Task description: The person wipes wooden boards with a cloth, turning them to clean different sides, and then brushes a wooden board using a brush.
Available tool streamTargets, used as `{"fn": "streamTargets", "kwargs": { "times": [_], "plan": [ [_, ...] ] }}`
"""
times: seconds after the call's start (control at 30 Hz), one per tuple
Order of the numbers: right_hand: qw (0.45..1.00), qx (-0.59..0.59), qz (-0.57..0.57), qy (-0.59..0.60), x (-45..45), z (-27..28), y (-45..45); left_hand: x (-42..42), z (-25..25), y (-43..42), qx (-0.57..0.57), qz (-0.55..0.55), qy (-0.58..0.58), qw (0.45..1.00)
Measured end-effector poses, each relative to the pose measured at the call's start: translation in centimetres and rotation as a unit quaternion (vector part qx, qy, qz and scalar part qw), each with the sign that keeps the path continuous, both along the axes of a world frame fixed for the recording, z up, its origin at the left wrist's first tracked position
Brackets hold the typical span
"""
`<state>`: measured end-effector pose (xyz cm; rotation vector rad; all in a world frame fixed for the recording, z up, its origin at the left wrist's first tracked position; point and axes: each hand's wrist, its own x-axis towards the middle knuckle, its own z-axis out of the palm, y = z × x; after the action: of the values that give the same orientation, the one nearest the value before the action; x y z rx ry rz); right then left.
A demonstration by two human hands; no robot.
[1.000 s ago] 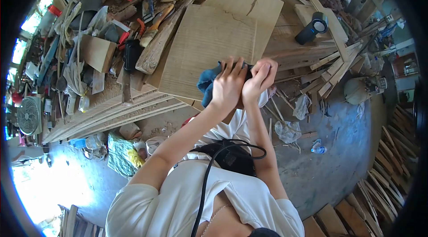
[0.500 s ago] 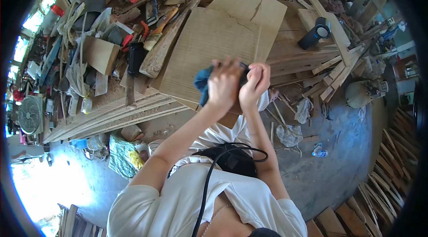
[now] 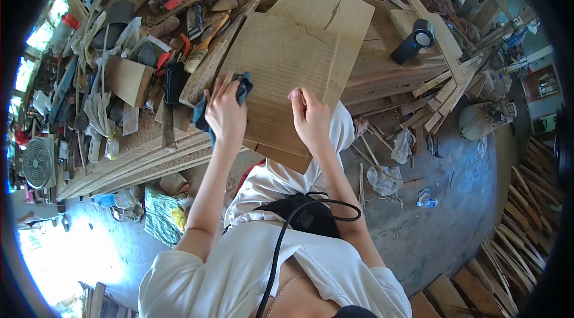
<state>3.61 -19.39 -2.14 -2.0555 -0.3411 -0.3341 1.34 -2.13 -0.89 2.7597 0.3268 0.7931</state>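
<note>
A flat wooden board [image 3: 281, 49] lies on top of another pale board [image 3: 353, 16] with a crack in it. My left hand [image 3: 226, 112] presses a dark blue cloth [image 3: 242, 88] at the left edge of the upper board, its fingers bent over the cloth. On the right, my right hand [image 3: 312, 116] is closed, fingers curled in, over the lower right part of the board. What those fingers may hold is hidden.
A black cylindrical device [image 3: 412, 43] stands at the right among wood strips. Left of the boards are a rough wood piece [image 3: 218, 49], a brush [image 3: 200, 52], a black case [image 3: 173, 82] and a wooden block [image 3: 128, 80]. A fan [image 3: 39, 162] is far left.
My left hand and the cloth have moved left, away from my right hand, to the board's left edge. My right hand has shifted slightly left and down.
</note>
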Motion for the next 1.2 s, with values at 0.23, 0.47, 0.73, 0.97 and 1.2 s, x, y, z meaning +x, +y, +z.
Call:
{"fn": "streamTargets", "kwargs": {
  "times": [0.23,0.47,0.73,0.97,1.2],
  "plan": [
    [0.894,0.437,-0.012,0.096,0.8,-0.9,-1.4,-1.5,-0.5,-8.9,-0.048,-0.221,0.035,0.973],
    [0.976,0.204,0.012,0.071,1.0,-1.4,-1.4,-1.6,1.1,-2.3,-0.08,-0.142,0.059,0.985],
    [0.992,0.128,0.01,0.023,0.5,-0.4,-0.8,-1.8,0.6,-2.1,-0.036,-0.056,0.047,0.997],
    [0.935,0.335,0.046,0.102,0.8,-0.7,-1.5,-4.2,0.0,-7.1,-0.061,-0.251,0.036,0.965],
    [0.964,0.249,0.023,0.094,0.5,-0.9,-1.2,-2.3,-0.2,1.3,-0.033,-0.042,0.024,0.998]
  ]
}}
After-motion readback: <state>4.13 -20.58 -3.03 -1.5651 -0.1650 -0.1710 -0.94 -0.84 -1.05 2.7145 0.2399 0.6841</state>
